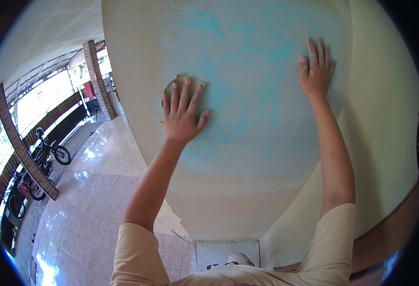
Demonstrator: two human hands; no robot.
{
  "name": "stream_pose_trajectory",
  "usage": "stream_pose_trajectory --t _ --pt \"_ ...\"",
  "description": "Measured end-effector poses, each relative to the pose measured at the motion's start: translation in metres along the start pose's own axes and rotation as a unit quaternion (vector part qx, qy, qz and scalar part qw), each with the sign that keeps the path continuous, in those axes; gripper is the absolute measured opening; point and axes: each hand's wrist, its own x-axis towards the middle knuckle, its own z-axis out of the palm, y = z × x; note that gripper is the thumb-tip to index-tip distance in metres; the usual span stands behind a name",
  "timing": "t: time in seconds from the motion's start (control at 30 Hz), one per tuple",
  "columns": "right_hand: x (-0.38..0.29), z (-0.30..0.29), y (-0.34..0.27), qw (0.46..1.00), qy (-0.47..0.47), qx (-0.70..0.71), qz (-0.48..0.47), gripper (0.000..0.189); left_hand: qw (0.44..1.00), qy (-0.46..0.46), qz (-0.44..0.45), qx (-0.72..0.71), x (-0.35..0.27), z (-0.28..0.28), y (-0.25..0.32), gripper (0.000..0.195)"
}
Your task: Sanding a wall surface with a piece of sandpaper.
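Observation:
My left hand lies flat, fingers spread, holding a thin pale sheet, probably sandpaper, against the wall panel. The sheet's upper edge and corners show past my fingertips; my palm hides the rest. Grey-white filler or paint covers the panel, with turquoise patches showing through and a few small orange-brown spots. At the upper right, my right hand rests palm-down on the same surface, fingers apart and nothing in it. Whitish dust marks its fingers.
A greenish-cream wall meets the panel at the right. Shiny floor tiles stretch to the left, towards posts and a parked motorcycle. Below me, a grey-white mat or tile lies at the wall's foot.

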Motion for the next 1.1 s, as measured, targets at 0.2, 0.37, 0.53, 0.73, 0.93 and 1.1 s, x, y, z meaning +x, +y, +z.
stream_pose_trajectory --t 0.2,0.37,0.53,0.73,0.93,1.1 --pt "-0.016 -0.005 -0.001 1.0 -0.009 0.011 -0.005 0.056 1.0 -0.005 -0.011 -0.01 -0.008 0.001 0.004 0.067" --pt "-0.03 -0.009 -0.001 1.0 -0.018 0.005 -0.011 0.056 1.0 -0.006 -0.009 -0.021 -0.01 0.002 0.006 0.067" --pt "-0.033 -0.009 -0.003 1.0 -0.02 0.008 -0.013 0.057 1.0 -0.005 -0.01 -0.018 -0.013 0.003 0.007 0.067" --pt "-0.034 -0.01 -0.001 1.0 -0.022 0.003 -0.008 0.057 1.0 0.001 -0.017 -0.011 -0.028 0.011 0.016 0.067" --pt "-0.052 -0.015 -0.005 1.0 -0.029 0.008 -0.002 0.057 0.999 -0.01 -0.035 -0.028 -0.09 0.024 0.032 0.069" --pt "-0.066 -0.019 -0.005 0.999 -0.045 0.003 0.007 0.058 0.997 -0.039 -0.059 -0.043 -0.158 0.041 0.052 0.068"
